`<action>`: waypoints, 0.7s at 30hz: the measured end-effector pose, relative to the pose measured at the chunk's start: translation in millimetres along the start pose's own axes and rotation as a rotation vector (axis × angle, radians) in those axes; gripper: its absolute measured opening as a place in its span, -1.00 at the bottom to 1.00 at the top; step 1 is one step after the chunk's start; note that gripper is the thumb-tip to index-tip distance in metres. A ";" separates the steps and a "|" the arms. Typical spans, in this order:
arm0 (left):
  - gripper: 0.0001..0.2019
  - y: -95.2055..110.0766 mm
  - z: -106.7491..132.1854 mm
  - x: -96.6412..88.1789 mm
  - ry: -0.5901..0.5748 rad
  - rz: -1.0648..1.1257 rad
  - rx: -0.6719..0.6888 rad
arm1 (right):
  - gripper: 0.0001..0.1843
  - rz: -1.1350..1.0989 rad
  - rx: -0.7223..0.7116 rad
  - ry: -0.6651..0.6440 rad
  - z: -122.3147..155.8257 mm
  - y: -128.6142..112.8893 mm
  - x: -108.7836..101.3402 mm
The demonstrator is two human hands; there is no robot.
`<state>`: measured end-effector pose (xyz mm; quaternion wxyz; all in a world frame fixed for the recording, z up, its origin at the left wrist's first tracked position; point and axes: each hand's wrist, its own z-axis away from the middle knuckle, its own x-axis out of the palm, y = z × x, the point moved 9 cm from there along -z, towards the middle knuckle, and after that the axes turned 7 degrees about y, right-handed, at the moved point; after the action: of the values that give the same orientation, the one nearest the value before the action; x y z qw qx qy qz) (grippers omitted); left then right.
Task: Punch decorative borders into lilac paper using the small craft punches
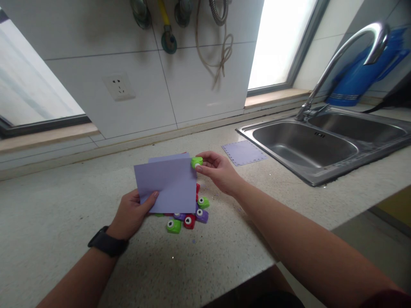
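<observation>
My left hand [135, 209] pinches the lower left edge of a purple sheet of paper [168, 182], thumb on the front face. At the sheet's upper right corner, my right hand [218, 169] holds a green craft punch [196, 162] between thumb and fingers. The punch meets the paper's edge; whether paper is in its slot, I cannot tell. Below and partly behind the sheet lie several small punches, among them a green punch [174, 226], a red punch [189, 221] and a purple punch [202, 215]. More purple paper [160, 159] shows behind the held sheet.
A purple sheet with punched edges [244, 152] lies on the speckled counter [80, 192], left of the steel sink [289, 143]. A curved faucet [340, 51] rises over the sink, with a blue jug [356, 77] behind. A tiled wall with a socket [118, 87] stands at the back.
</observation>
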<state>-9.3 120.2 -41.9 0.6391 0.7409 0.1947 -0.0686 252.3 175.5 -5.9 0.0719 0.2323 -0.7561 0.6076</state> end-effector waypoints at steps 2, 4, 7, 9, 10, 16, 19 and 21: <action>-0.49 0.8 0.7 -0.4 0.005 -0.002 -0.002 | -0.58 -0.004 0.003 -0.009 -0.2 0.7 0.5; -0.49 2.0 0.9 -1.2 0.017 -0.007 0.000 | -0.56 -0.004 0.009 -0.016 -0.4 1.5 0.8; -0.49 2.7 0.1 -1.2 0.023 -0.004 0.009 | -0.56 -0.002 0.017 -0.017 -0.5 2.1 0.6; -0.49 2.0 -0.5 -0.8 0.019 -0.003 0.011 | -0.56 0.003 0.026 -0.012 -0.4 2.8 0.1; -0.49 1.6 -0.6 -0.7 0.016 -0.005 0.009 | -0.56 0.005 0.029 -0.009 -0.4 3.0 0.0; -0.48 4.4 0.8 -1.5 0.023 -0.023 0.014 | -0.59 0.003 0.013 -0.013 -0.6 1.6 0.9; -0.47 5.0 1.1 -1.1 0.021 -0.031 0.026 | -0.59 0.024 0.006 -0.011 -1.0 0.7 0.8; -0.47 4.2 0.8 -1.0 0.016 -0.042 0.036 | -0.59 0.040 0.002 -0.010 -1.0 -0.4 0.6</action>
<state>-8.5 118.8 -37.8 0.6224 0.7486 0.2140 -0.0795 251.8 176.2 -5.1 0.0557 0.2201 -0.7605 0.6084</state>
